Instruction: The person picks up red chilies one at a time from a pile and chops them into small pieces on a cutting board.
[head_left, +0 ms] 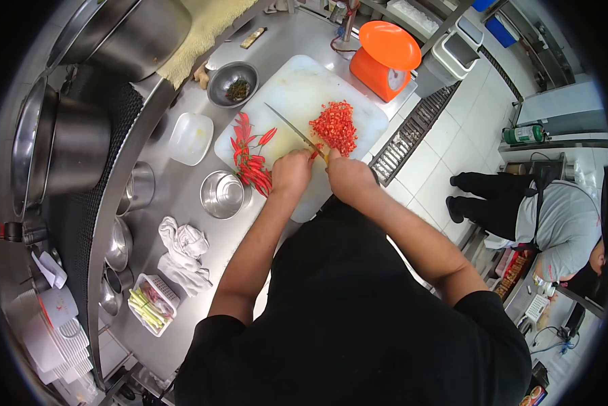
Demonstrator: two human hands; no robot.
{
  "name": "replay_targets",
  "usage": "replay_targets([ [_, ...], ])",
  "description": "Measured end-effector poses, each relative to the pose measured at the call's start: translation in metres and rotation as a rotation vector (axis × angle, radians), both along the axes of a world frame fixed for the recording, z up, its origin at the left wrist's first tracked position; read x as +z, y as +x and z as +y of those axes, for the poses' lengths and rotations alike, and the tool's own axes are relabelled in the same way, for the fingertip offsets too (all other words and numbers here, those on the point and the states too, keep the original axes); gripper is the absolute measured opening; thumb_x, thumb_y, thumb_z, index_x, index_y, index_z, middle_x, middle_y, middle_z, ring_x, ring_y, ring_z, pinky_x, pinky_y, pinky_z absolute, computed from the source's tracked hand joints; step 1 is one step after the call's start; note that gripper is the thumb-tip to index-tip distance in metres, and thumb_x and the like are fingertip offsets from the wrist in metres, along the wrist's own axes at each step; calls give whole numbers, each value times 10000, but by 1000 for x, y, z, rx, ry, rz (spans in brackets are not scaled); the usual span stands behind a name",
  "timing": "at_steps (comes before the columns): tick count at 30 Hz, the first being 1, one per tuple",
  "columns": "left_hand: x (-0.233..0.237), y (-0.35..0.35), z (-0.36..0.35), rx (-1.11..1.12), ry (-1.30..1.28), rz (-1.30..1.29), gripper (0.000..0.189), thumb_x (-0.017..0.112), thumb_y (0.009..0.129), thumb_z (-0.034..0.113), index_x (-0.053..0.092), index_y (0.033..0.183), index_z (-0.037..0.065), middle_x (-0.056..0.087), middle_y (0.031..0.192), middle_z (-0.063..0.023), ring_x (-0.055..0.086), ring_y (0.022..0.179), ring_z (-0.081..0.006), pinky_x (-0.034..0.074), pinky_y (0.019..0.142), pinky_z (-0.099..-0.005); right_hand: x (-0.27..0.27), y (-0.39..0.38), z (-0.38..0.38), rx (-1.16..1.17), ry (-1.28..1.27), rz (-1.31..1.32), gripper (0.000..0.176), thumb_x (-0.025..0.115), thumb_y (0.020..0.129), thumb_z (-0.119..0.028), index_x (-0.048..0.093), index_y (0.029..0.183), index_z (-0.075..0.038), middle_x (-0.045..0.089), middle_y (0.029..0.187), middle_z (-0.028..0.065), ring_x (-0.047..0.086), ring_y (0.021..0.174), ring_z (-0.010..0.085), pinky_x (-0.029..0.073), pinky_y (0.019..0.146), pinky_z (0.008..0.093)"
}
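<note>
My right hand (350,177) is closed round the yellow handle of a kitchen knife (292,127), whose blade points away to the upper left, over a white cutting board (297,74). Close beside it, my left hand (292,170) has its fingers curled together on a red chili (313,155), of which only a small tip shows by the knife handle. A pile of chopped red chili (334,127) lies on the board to the right of the blade. To the left, several whole red chilies (253,162) are heaped at the board's edge.
Around the board stand a metal bowl with dark bits (234,84), a white plastic container (191,139), a steel pot (223,194) and an orange scale (385,61). A cloth (182,254) and a vegetable basket (154,304) sit nearer. Another person (554,223) stands at right.
</note>
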State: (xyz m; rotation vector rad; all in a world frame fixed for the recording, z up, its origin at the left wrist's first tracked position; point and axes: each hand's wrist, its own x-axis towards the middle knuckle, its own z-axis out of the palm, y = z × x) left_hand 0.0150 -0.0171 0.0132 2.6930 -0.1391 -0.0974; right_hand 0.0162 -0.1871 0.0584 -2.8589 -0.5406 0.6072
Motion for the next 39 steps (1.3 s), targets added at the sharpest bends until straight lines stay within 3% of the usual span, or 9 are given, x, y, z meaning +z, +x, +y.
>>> replay_targets([
  [3, -1, 0, -1, 17, 2, 22, 151, 709, 936, 203, 741, 928, 56, 723, 869, -194, 717, 810, -406, 574, 752, -529, -12, 2, 5, -87, 73, 9, 206, 562, 978, -128, 528, 1117, 20, 765, 914, 226, 782, 827, 372, 628, 725, 453],
  [9, -3, 1, 0, 17, -16, -6, 139, 710, 933, 199, 736, 911, 64, 720, 864, -188, 715, 798, -402, 572, 748, -529, 13, 6, 1, -11, 22, 63, 225, 555, 1004, -163, 516, 1124, 24, 762, 929, 236, 783, 828, 367, 627, 709, 455],
  [15, -3, 3, 0, 14, -23, -39, 140, 720, 923, 190, 729, 889, 55, 722, 869, -183, 716, 803, -394, 573, 746, -523, -12, 7, 5, -55, 56, 46, 223, 547, 999, -141, 526, 1134, 35, 763, 932, 235, 785, 850, 366, 630, 718, 450],
  [18, -5, 2, -1, -1, -25, -40, 130, 719, 920, 183, 732, 893, 56, 722, 875, -181, 717, 805, -390, 574, 744, -520, -2, 11, 1, -26, 59, 62, 316, 577, 1050, -263, 508, 1141, 32, 745, 876, 243, 759, 812, 414, 600, 725, 517],
  [21, -9, -2, 0, 11, -19, -31, 126, 714, 922, 184, 742, 915, 62, 724, 881, -179, 719, 809, -388, 574, 749, -519, 18, 3, 0, 5, 1, 61, 234, 553, 1017, -183, 528, 1117, 28, 760, 912, 230, 784, 833, 361, 627, 708, 462],
  [27, -5, 1, 0, 15, -27, -42, 134, 704, 931, 190, 751, 937, 65, 730, 894, -177, 721, 815, -388, 577, 756, -514, -11, 5, 2, -24, 78, 10, 228, 552, 1014, -176, 542, 1106, 33, 761, 912, 230, 783, 824, 364, 629, 712, 460],
  [33, -4, -3, -1, 13, -45, -30, 132, 699, 935, 190, 755, 947, 71, 734, 913, -171, 724, 826, -384, 581, 764, -514, 4, -2, 1, -31, 69, 40, 302, 591, 1037, -253, 515, 1117, 28, 747, 873, 236, 762, 825, 402, 600, 739, 514],
  [36, -3, -3, -2, 21, -41, -8, 138, 701, 938, 197, 755, 942, 70, 736, 918, -167, 726, 830, -381, 582, 765, -514, -11, -1, 7, -65, 39, 74, 199, 558, 986, -130, 544, 1104, 30, 764, 948, 219, 782, 837, 369, 628, 742, 470],
  [39, -7, -5, 0, 17, -33, -27, 142, 699, 941, 202, 752, 936, 70, 736, 918, -168, 726, 828, -382, 582, 761, -513, -10, 4, 4, -44, 117, 32, 193, 550, 985, -121, 537, 1109, 26, 766, 957, 228, 781, 856, 383, 628, 757, 472],
])
